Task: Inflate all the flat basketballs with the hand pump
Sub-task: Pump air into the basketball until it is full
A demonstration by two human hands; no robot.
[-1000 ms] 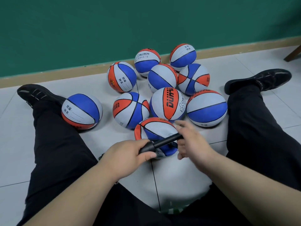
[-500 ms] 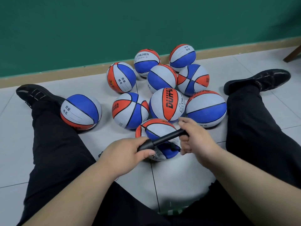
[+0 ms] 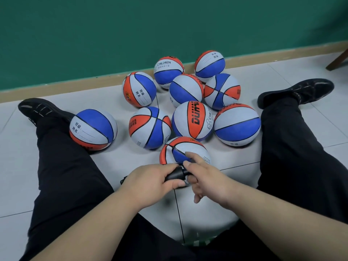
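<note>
Your left hand is clenched round the barrel of the black cylindrical plastic hand pump. Your right hand pinches its other end between thumb and middle finger, with the index finger laid straight across the nearest basketball. That red, white and blue rubber ball rests on the pale tiled floor between your legs. The pump lies against its near side. Needle and valve are hidden under your fingers, so I cannot tell whether the needle is seated.

What could go wrong: only that one finger steadies the ball, so a hard stroke may roll it towards the far side and bend or pull out the needle. Your light pinch on the pump's end could slip mid-stroke. Every ball looks round from here, so you could lose track of which still need air. Set finished ones apart.

Count: ten basketballs.
- One is under your hands.
- Eight are clustered beyond it towards the green wall.
- One lone basketball sits at the left against your black trouser leg.

There is one pump, with both hands on it.
</note>
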